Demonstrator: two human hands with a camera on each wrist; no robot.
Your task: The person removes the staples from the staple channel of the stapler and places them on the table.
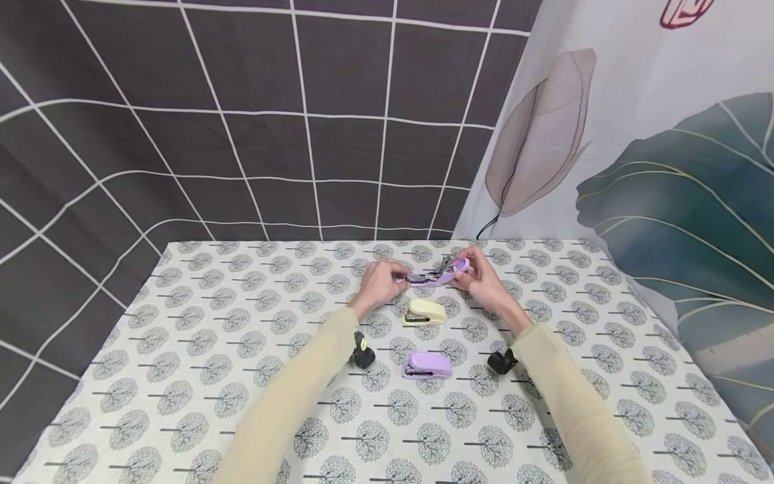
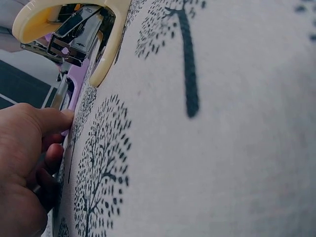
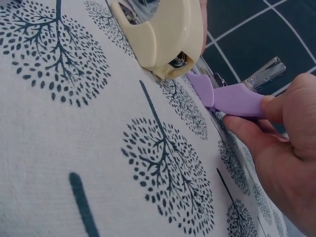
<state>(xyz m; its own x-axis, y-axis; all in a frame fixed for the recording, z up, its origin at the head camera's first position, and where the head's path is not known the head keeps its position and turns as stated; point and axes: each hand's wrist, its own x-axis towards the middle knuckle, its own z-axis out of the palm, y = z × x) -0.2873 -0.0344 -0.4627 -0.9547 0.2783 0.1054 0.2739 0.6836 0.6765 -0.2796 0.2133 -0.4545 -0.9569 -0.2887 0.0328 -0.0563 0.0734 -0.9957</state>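
Where the two hands face each other, just right of centre in the head view, an open purple stapler (image 1: 446, 275) spans the gap, its metal channel (image 1: 420, 277) exposed; I cannot tell what sits in the channel. The left hand (image 1: 379, 281) pinches its left end and the right hand (image 1: 480, 277) grips its right end, the beige sleeves (image 1: 296, 396) reaching up from the lower edge. Lower in the frame, a cream stapler (image 1: 426, 311) and then a second purple stapler (image 1: 428, 365) rest on a tree-print tablecloth (image 1: 242, 376). A dark gridded curtain (image 1: 248, 144) fills the upper left.

From the left wrist, I see the left hand at lower left, thumb against the purple end, other fingers curled. The cream stapler juts in at upper left, partly hiding the purple one.

From the right wrist, the right hand enters at the right, thumb and forefinger pinching the purple body, while a silver arm (image 3: 266, 74) tilts up behind. The cream stapler, top centre, blocks the far end.
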